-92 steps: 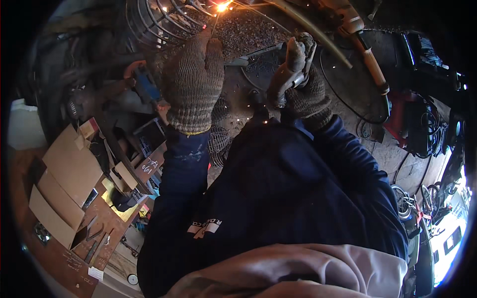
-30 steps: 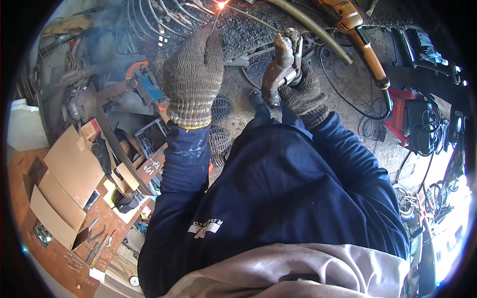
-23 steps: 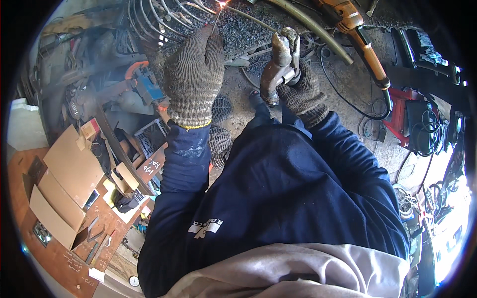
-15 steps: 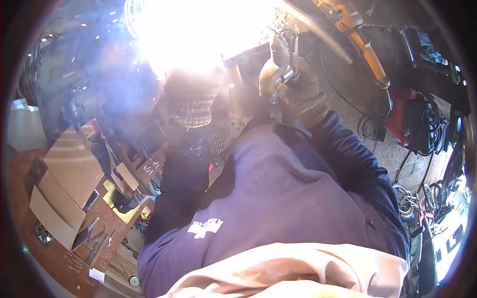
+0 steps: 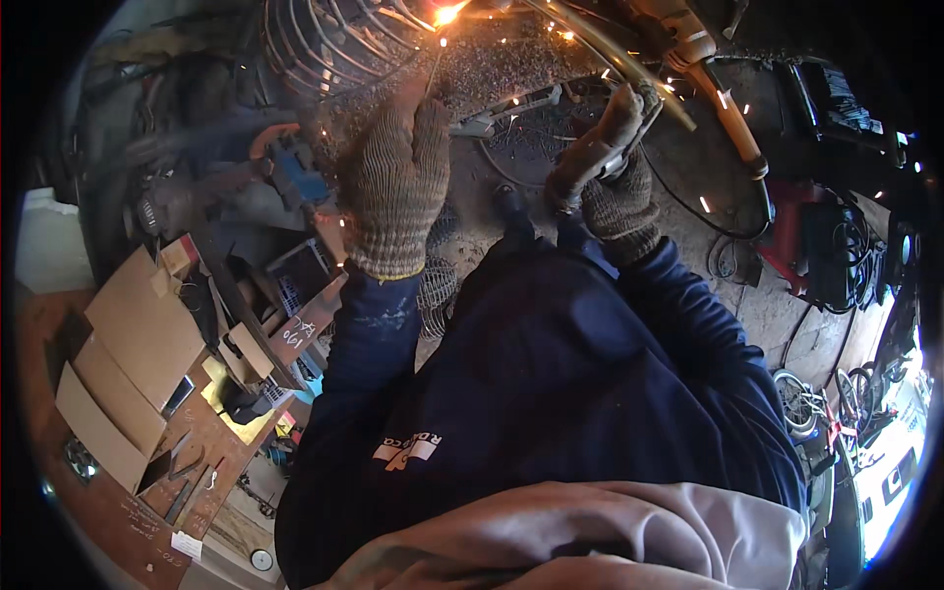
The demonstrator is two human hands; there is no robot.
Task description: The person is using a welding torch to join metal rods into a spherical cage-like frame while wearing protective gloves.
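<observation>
My left hand (image 5: 396,192), in a knitted work glove, reaches up beside the coiled metal bars (image 5: 339,44). Its fingers are closed, and a thin metal rod (image 5: 434,71) rises from between fingers and thumb toward an orange-hot spot (image 5: 451,13). To the right, my gloved right hand (image 5: 621,202) is wrapped around a worn electrode holder (image 5: 593,147) with a brownish handle and metal lever. Sparks scatter around it. A brass-coloured tube (image 5: 644,77) slants just above the holder. The fingertips of both hands are partly hidden.
A gritty work surface (image 5: 492,79) lies ahead, with an orange-handled power tool (image 5: 733,118) at its right. Cables and a red machine (image 5: 787,231) stand on the right-hand floor. At left, an opened cardboard box (image 5: 143,344) and hand tools rest on a brown bench (image 5: 59,324).
The white welding glare is gone, leaving a small glow and flying sparks. My right hand has shifted right with the electrode holder, away from the bright spot. My left hand stays near the coil.
</observation>
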